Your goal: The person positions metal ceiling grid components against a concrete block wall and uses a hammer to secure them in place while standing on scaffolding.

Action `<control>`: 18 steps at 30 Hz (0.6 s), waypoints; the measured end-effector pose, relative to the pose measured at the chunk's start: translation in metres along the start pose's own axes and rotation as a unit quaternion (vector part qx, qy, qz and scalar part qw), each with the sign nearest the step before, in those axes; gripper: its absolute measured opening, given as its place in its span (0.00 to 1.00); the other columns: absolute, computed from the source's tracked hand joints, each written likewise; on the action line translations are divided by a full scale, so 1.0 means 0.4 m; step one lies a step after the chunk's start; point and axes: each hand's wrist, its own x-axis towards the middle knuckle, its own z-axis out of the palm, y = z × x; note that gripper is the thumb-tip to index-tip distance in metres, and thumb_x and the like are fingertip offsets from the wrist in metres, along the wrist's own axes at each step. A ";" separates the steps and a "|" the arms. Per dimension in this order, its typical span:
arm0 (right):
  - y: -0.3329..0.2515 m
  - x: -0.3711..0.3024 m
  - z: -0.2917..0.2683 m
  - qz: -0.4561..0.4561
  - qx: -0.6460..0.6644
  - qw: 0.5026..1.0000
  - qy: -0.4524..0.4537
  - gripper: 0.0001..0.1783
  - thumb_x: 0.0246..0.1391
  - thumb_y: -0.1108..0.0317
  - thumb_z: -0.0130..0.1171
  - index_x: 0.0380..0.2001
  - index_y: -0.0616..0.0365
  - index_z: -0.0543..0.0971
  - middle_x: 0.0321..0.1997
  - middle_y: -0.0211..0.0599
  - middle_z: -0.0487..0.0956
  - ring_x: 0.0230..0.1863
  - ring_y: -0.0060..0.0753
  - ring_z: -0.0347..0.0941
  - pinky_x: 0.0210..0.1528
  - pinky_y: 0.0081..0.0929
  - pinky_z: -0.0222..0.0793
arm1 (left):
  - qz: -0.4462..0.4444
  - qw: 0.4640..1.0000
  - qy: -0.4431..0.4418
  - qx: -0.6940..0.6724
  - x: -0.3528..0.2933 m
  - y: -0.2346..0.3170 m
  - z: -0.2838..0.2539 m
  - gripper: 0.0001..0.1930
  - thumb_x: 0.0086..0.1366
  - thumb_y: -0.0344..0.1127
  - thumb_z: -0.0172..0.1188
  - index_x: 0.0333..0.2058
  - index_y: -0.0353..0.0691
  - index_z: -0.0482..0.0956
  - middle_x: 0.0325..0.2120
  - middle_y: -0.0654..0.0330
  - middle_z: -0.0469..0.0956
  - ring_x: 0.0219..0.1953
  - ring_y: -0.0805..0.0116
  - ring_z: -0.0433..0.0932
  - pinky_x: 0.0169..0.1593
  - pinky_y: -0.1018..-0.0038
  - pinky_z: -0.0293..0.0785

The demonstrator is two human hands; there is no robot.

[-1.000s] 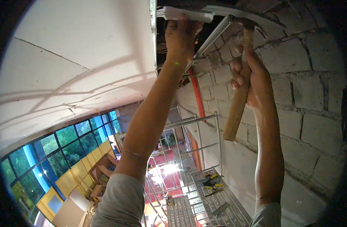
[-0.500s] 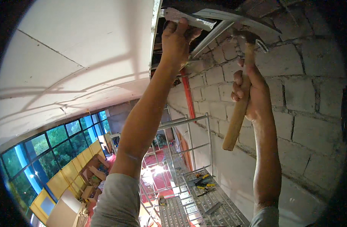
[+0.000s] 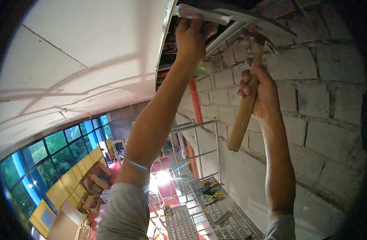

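Note:
Both my arms reach up to an opening between the white ceiling board (image 3: 91, 48) and the block wall. My left hand (image 3: 190, 42) is closed on a short, pale flat piece (image 3: 203, 15) with a rough end, held up at the opening; I cannot tell its material. In my right hand (image 3: 260, 90) is a claw hammer (image 3: 242, 122), gripped round its wooden handle. The hammer's dark head points up, close to the metal ceiling channel (image 3: 227, 37), and its claw faces the wall. A thin metal strip (image 3: 263, 24) slants across above the hammer.
Bare block wall (image 3: 307, 96) rises close on my right, and a red pipe (image 3: 195, 102) runs down it. Below stand metal scaffold frames (image 3: 217, 152) and perforated platforms (image 3: 235, 220) with several hand tools (image 3: 211, 190). Windows (image 3: 57, 146) and yellow panels (image 3: 71, 180) line the far left.
The hammer and my right hand have shifted slightly left and up in the view. My left hand and the pale piece have moved slightly right, and the piece sits a little higher.

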 end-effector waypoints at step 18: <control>-0.017 -0.011 -0.001 -0.008 -0.017 1.000 -0.018 0.21 0.63 0.49 0.51 0.50 0.51 0.68 0.25 0.26 0.70 0.19 0.20 0.63 0.22 0.24 0.62 | -0.009 0.999 0.024 -0.024 0.001 -0.001 -0.019 0.12 0.69 0.34 0.54 0.45 0.33 0.70 0.37 0.52 0.79 0.35 0.62 0.81 0.41 0.69 0.80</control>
